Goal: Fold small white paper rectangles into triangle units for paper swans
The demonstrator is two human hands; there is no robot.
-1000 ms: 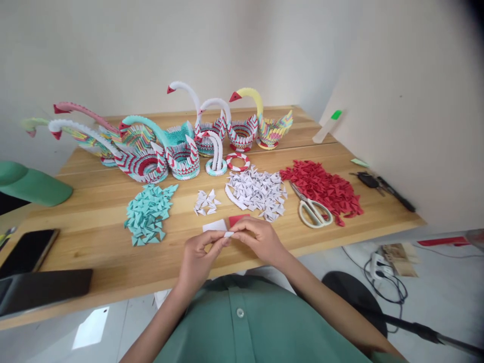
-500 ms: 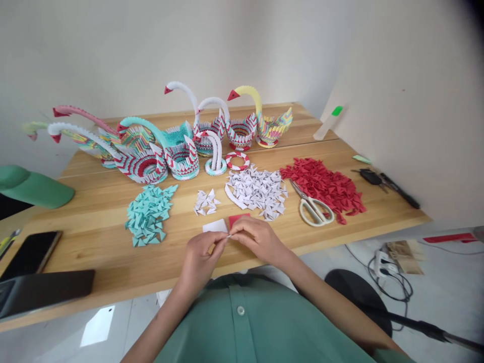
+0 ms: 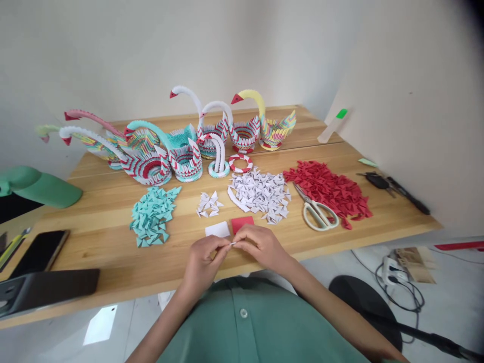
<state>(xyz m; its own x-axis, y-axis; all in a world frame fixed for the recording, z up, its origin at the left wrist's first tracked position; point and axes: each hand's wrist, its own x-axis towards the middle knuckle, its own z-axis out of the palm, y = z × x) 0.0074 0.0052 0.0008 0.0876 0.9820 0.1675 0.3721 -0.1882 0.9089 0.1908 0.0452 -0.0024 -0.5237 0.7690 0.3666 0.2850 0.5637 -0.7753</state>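
Note:
Between the fingertips of both hands is a small white piece of paper (image 3: pixel 233 244), mostly covered by the fingers. My left hand (image 3: pixel 206 256) pinches its left end and my right hand (image 3: pixel 260 246) pinches the right end, just above the table's front edge. Right behind them lie a white paper stack (image 3: pixel 217 230) and a red paper stack (image 3: pixel 242 223). Farther back are a small group of white folded triangles (image 3: pixel 209 204) and a bigger white pile (image 3: pixel 262 194). Teal folded pieces (image 3: pixel 153 216) are heaped at the left, red ones (image 3: pixel 328 191) at the right.
White-handled scissors (image 3: pixel 319 214) lie against the red pile. Several folded-paper swans (image 3: pixel 151 169) and a red-white paper ring (image 3: pixel 241 163) stand behind. At left are a green bottle (image 3: pixel 45 187), a phone (image 3: pixel 40 253) and a dark box (image 3: pixel 56 287); keys (image 3: pixel 376 180) lie far right.
The view has shifted slightly, so the tabletop things appear a little farther right. Both hands stay together, still pinching the small white paper.

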